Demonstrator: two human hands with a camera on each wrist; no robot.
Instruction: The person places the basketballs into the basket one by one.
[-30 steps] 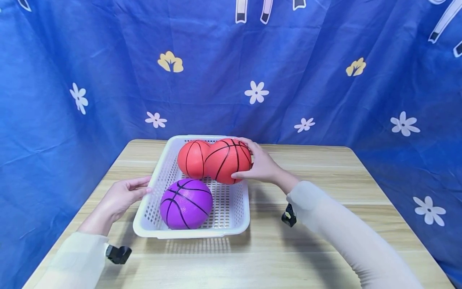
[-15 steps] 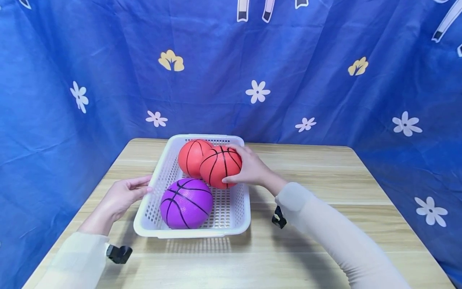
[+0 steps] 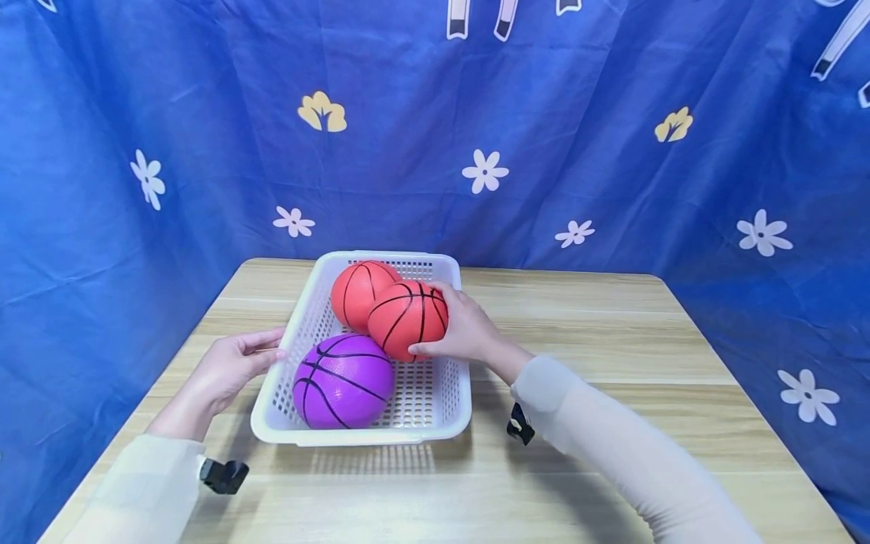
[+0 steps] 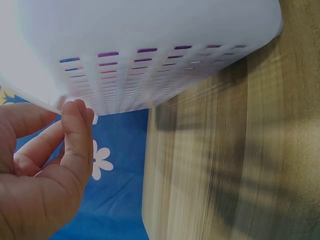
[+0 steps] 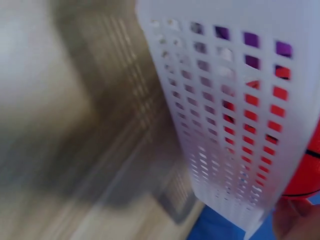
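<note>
A white perforated plastic basket (image 3: pixel 360 437) stands on the wooden table, holding a purple toy basketball (image 3: pixel 343 385) at the front and a red toy basketball (image 3: pixel 356 293) at the back left. My left hand (image 3: pixel 229 372) pinches the basket's left rim between thumb and fingers, as the left wrist view also shows. Inside the basket, toward its right side, my right hand (image 3: pixel 464 330) grips a second red basketball (image 3: pixel 405 321), thumb in front and fingers behind. That ball sits against the other red one and right by the purple one. Its underside is hidden.
The wooden table (image 3: pixel 598 332) extends to the right and in front of the basket. A blue curtain (image 3: pixel 408 136) with flowers hangs behind the table and along both sides. Black wrist cameras are strapped under both sleeves.
My right hand has moved left and toward me, lowering its red basketball deeper into the basket. The purple ball has shifted slightly left. My left hand stays at the rim.
</note>
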